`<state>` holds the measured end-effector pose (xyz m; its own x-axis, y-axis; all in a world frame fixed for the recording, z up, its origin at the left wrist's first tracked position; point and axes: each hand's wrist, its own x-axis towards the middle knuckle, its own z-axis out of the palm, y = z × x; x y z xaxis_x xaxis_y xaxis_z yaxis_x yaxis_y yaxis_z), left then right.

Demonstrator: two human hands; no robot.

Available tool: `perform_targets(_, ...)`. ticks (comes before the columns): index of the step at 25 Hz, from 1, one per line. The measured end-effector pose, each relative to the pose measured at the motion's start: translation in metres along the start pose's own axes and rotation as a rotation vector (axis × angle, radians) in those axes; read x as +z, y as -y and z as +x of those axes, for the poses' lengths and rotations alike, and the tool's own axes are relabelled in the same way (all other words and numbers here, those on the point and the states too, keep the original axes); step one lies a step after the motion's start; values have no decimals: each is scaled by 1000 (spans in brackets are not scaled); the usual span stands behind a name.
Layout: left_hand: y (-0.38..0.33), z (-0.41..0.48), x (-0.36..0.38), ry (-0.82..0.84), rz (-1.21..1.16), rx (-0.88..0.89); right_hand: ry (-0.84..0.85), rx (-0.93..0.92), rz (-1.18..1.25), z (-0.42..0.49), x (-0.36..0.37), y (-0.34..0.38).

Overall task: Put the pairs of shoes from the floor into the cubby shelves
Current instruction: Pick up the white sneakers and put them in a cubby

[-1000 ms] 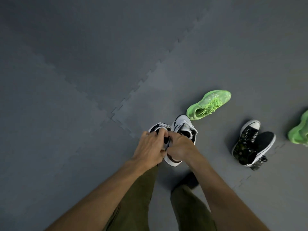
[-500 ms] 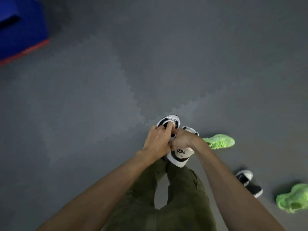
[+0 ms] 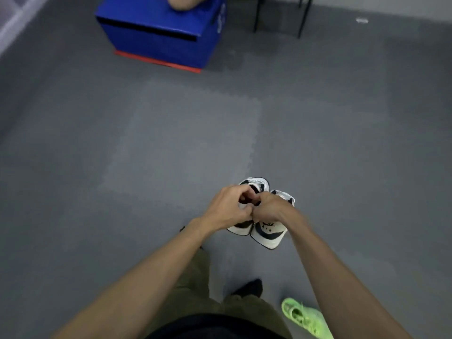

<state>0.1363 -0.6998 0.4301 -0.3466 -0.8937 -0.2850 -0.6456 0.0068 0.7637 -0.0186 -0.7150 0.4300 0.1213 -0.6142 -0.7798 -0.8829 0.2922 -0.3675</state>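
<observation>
Flooring point(image 3: 171, 148) stretches grey ahead of your hands, no cubby shelves in view. Your left hand point(image 3: 228, 210) and right hand point(image 3: 271, 207), pressed together, each clamp one white-and-black sneaker point(image 3: 267, 234), lifted. You're carrying; next, find the shelves.

Bare grey floor point(image 3: 171, 148) lies open from nine through one o'clock; a blue box point(image 3: 159, 33) (red-based) blocks eleven, green shoe point(image 3: 303, 316) at five.

"AIR" on white sneaker heel point(image 3: 268, 232)
</observation>
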Motion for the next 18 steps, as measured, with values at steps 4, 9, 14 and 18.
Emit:
perform_targets(4, 58, 26, -85, -335, -62, -211, 8, -25, -174, 46, -28, 102)
perform_targets(9, 130, 52, -191, -434, -271, -485, 15, -117, -322, 108, -49, 251)
perform_targets(14, 181, 80, -295, -560, -387, -567, 28, -263, -377, 161, -70, 367)
perform_targets(18, 223, 121, -369, -592, -411, -629, 160, -362, -368, 218, -108, 451)
